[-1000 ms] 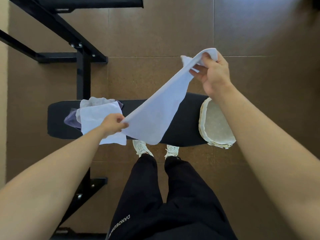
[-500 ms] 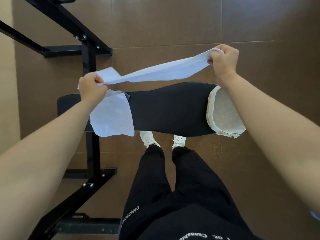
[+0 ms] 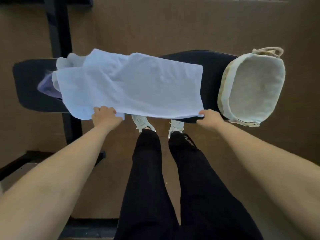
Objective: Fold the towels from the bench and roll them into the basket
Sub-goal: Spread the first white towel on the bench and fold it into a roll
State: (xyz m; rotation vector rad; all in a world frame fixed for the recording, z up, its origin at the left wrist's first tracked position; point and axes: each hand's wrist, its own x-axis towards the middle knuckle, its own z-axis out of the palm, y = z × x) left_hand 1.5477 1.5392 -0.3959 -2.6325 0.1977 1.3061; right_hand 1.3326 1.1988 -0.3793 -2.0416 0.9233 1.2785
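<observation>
A white towel lies spread across the black bench, its left part draped over a small pile of other towels, white and purple. My left hand pinches the towel's near left corner at the bench's front edge. My right hand pinches the near right corner. A pale lined woven basket with a rope handle stands on the bench's right end, nothing visible inside it.
A black metal frame rises behind the bench at the left, and its base runs along the floor at the lower left. My legs in black trousers and white shoes stand close to the bench on brown floor.
The towel was held stretched in the air between both hands; now it lies flat on the bench, and both hands have come down to its near corners.
</observation>
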